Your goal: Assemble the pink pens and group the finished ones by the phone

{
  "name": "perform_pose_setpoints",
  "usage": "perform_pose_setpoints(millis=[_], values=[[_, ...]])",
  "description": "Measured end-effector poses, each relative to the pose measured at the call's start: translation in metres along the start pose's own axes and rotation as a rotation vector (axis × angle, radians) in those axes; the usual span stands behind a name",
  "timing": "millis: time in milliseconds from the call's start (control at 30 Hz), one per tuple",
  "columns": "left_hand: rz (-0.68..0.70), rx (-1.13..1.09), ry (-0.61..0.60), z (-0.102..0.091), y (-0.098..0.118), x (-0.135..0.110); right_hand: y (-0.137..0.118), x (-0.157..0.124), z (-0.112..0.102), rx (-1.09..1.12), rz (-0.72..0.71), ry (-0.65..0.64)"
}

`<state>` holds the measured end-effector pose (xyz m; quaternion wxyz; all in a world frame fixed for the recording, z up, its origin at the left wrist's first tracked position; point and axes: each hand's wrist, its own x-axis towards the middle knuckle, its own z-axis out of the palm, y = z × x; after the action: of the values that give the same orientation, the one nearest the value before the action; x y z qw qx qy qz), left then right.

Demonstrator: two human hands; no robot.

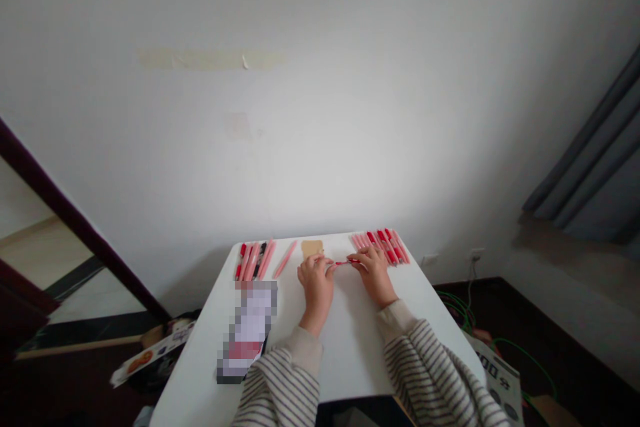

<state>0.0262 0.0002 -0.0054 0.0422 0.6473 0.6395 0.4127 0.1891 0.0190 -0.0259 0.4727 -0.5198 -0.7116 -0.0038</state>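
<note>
My left hand (316, 280) and my right hand (374, 272) rest on a white table (350, 340) and pinch the two ends of one red pen (342, 262) held level between them. Both sets of fingers are closed on it. A row of several pink and red pens (383, 245) lies just beyond my right hand at the table's far right. Another row of pink, red and black pens (254, 260) lies at the far left. A single pink pen (285, 259) lies apart beside that row.
A small tan card (312, 247) lies at the far edge. A blurred-out flat object (247, 332) sits at the left of the table. A white wall stands close behind. Boxes and green cables (500, 347) lie on the dark floor on both sides.
</note>
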Motion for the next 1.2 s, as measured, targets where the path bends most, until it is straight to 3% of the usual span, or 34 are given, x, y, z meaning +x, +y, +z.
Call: perform_pose_setpoints(millis=[600,967,1200], values=[[-0.095,0.169,-0.072,-0.008,0.002,-0.002,-0.001,0.001,-0.001,0.138,0.17,0.141],[-0.07,0.259,-0.078,-0.008,0.005,-0.006,-0.014,-0.002,-0.01,-0.185,0.076,-0.048],[-0.029,0.306,-0.097,-0.007,0.004,-0.008,-0.021,-0.003,-0.012,-0.274,0.071,-0.149]])
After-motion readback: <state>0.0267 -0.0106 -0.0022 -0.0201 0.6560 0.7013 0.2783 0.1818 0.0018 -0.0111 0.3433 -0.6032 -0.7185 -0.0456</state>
